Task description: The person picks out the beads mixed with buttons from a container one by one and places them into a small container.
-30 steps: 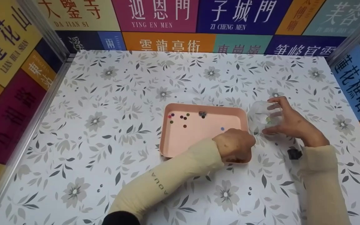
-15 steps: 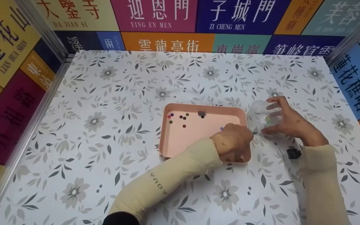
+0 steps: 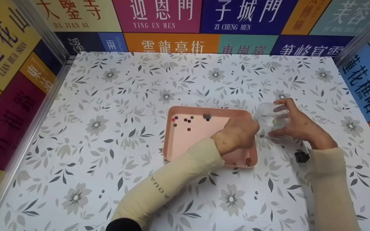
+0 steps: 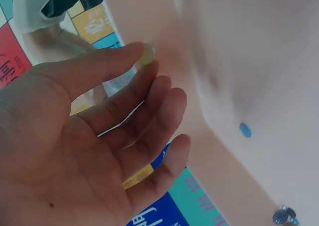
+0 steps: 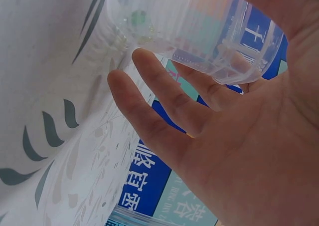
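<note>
My left hand (image 3: 238, 133) is over the right part of a pink tray (image 3: 185, 144). In the left wrist view, its thumb and index finger pinch a small yellowish translucent bead (image 4: 147, 55). A blue bead (image 4: 244, 130) lies on the tray floor below. To the right of the tray, my right hand (image 3: 300, 125) holds a clear plastic cup (image 3: 263, 113), with thumb and fingers curved round its side. Inside the cup, seen in the right wrist view, are a green bead (image 5: 138, 17) and some yellowish ones, blurred by the wall.
Several dark and coloured beads (image 3: 189, 121) lie in the tray's back left, a cluster (image 3: 207, 117) at its back edge and brown beads (image 3: 248, 161) in its front right corner. A black object (image 3: 301, 157) is beside the right wrist. Printed panels (image 3: 172, 43) enclose the flowered table (image 3: 133, 128).
My left hand has risen from the tray's front right corner towards its back right side, uncovering the brown beads there and covering the blue one. The right hand and cup stay put.
</note>
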{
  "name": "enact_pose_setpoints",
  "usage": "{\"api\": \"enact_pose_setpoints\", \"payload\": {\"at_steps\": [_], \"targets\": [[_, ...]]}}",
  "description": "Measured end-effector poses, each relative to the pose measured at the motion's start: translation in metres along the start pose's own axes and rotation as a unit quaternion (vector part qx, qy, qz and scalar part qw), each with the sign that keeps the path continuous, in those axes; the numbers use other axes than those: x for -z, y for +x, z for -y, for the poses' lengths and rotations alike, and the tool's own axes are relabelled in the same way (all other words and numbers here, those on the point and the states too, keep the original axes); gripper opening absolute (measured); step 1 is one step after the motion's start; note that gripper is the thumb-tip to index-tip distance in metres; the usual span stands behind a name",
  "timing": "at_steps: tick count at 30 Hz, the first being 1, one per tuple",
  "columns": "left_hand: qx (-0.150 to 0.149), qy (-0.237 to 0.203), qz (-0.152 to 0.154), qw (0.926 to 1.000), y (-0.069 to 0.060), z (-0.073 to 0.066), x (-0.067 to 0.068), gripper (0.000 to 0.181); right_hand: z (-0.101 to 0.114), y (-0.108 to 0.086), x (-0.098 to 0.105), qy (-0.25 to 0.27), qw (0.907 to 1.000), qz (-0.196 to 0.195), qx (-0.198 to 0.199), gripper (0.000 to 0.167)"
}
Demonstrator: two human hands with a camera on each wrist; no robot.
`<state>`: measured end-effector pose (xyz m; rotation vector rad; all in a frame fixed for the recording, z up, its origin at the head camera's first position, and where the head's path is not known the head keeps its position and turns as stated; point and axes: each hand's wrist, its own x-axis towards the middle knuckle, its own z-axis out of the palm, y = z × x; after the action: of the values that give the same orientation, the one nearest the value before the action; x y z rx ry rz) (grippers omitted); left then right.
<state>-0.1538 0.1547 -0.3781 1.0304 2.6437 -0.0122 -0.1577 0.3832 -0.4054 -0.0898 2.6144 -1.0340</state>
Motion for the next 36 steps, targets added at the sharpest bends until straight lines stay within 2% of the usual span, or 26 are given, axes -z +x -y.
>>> {"api": "enact_pose_setpoints", "payload": {"at_steps": [4, 9, 15, 20, 27, 36], "targets": [[-0.003, -0.024, -0.027, 0.9993, 0.000, 0.005, 0.008, 0.012, 0.000, 0.000, 0.000, 0.002, 0.9999, -0.004, 0.011, 0.109], [-0.024, -0.062, -0.076, 0.9949, 0.001, 0.009, 0.013, 0.015, -0.001, 0.000, -0.001, -0.004, 0.9996, -0.008, 0.028, 0.106], [-0.044, -0.070, -0.121, 0.9893, 0.005, 0.010, 0.016, 0.020, -0.003, 0.001, -0.002, -0.002, 0.9995, -0.005, 0.030, 0.106], [-0.044, -0.073, -0.136, 0.9871, 0.010, 0.012, 0.015, 0.021, -0.002, 0.001, -0.001, 0.005, 0.9995, -0.005, 0.032, 0.106], [-0.027, -0.083, -0.161, 0.9831, 0.016, 0.017, 0.009, 0.020, 0.002, 0.003, -0.002, 0.009, 0.9992, 0.001, 0.039, 0.106], [-0.020, -0.092, -0.154, 0.9835, 0.023, 0.013, 0.006, 0.023, 0.002, 0.000, -0.002, 0.006, 0.9999, -0.003, 0.009, 0.107]]}}
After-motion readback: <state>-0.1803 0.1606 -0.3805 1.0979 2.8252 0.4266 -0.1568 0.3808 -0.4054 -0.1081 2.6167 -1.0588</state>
